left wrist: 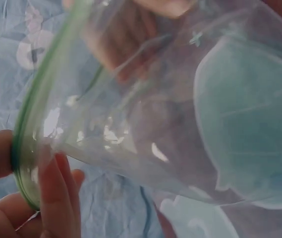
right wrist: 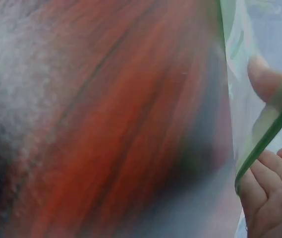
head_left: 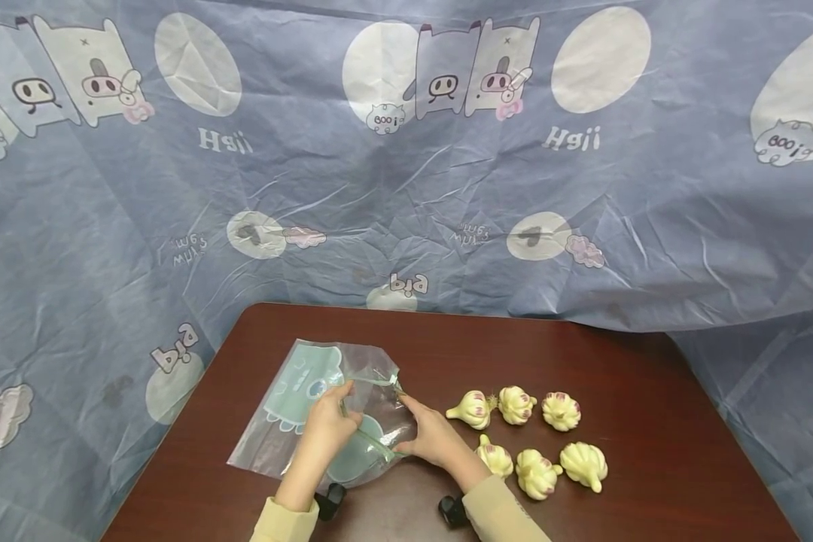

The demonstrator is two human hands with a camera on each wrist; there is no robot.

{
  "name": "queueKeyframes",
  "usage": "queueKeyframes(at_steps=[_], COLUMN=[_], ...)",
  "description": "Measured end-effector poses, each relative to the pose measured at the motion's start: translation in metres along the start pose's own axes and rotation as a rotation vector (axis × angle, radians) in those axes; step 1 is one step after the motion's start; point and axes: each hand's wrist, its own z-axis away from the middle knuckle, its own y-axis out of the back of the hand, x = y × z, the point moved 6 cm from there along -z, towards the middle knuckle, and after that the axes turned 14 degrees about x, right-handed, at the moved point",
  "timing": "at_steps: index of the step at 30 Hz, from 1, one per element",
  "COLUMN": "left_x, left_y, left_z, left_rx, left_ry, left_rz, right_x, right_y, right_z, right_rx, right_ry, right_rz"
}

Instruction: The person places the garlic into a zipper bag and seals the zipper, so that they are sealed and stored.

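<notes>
A clear plastic zip bag [head_left: 367, 444] with pale blue-green printing and a green zip strip lies over the table, its mouth parted towards the right. My left hand [head_left: 332, 418] pinches the rim, thumb and fingers on either side of the green strip [left wrist: 31, 89] in the left wrist view. At the mouth's right side, my right hand [head_left: 433, 433] holds the edge with finger and thumb spread apart. Part of that hand [right wrist: 274, 193] shows at the green strip in the right wrist view. Just right of it sit several garlic bulbs [head_left: 517, 406], pale with purple streaks, in two loose rows.
A dark reddish-brown table [head_left: 657, 406] with rounded back corners carries everything. Behind and around it hangs a blue cloth [head_left: 393, 196] printed with cartoon pigs, touching the table's back right edge. Another flat printed bag part [head_left: 305, 376] spreads left of the hands.
</notes>
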Motion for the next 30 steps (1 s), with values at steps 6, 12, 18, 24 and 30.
queueKeyframes(at_steps=[6, 12, 18, 24, 30], left_x=[0.003, 0.003, 0.002, 0.002, 0.006], left_y=[-0.011, -0.019, -0.024, -0.026, -0.027], left_z=[0.004, 0.006, 0.005, 0.004, 0.003], left_rx=[-0.027, -0.042, -0.004, 0.009, 0.018], left_ry=[0.0, 0.019, 0.001, 0.007, -0.026], left_rz=[0.06, 0.073, 0.07, 0.061, 0.042], right_x=[-0.006, -0.018, -0.034, -0.045, -0.053], right_y=[0.012, 0.025, 0.039, 0.053, 0.06], right_z=[-0.003, -0.001, -0.001, 0.001, 0.004], right_rx=[0.064, 0.14, 0.265, 0.385, 0.432], right_ry=[-0.021, 0.009, 0.093, 0.137, 0.186], right_rz=[-0.219, -0.285, -0.317, -0.313, -0.271])
